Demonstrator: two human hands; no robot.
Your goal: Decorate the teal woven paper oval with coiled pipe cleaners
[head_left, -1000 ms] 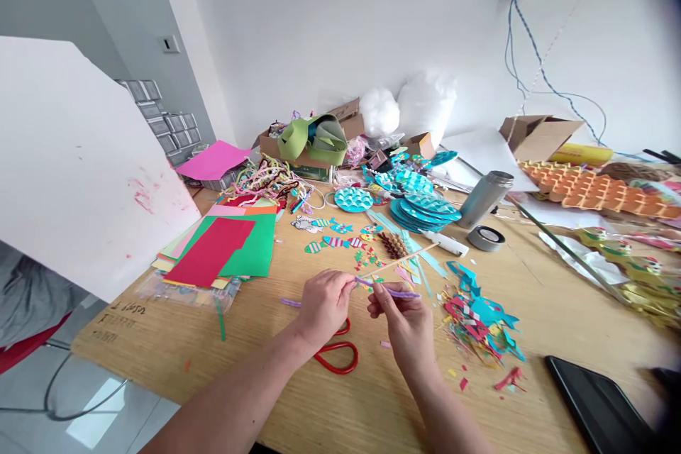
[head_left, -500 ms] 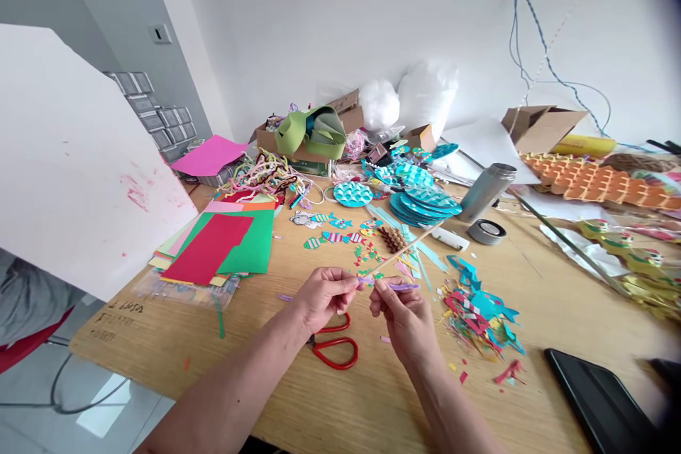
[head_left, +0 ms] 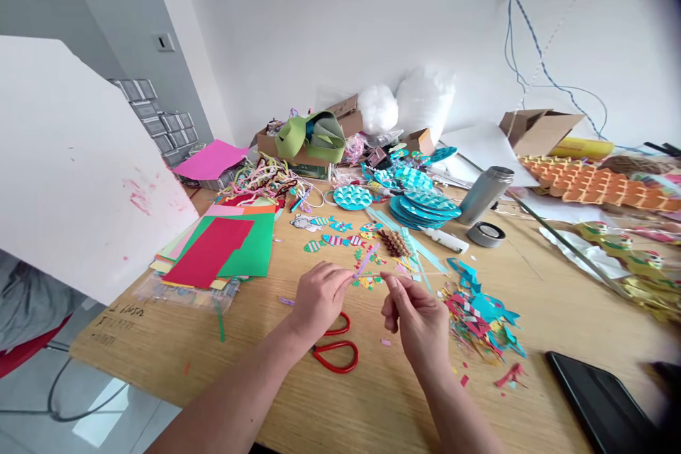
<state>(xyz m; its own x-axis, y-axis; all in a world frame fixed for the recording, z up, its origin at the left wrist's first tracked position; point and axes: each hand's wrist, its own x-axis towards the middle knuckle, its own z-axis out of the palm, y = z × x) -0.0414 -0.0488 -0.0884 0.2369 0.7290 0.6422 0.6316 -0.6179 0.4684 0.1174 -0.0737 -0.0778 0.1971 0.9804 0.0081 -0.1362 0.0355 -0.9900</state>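
Purple strip [head_left: 367, 260] — slanted; thin stick [head_left: 373, 274] — nearly level.

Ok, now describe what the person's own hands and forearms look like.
The left hand and right hand are bare: no gloves or rings show. The left forearm and right forearm show no sleeves, watch or bracelet. The upper arms are out of view, so I can't tell what covers them.

Bright diffuse light, glare on floor [head_left: 101, 420], edges stretched
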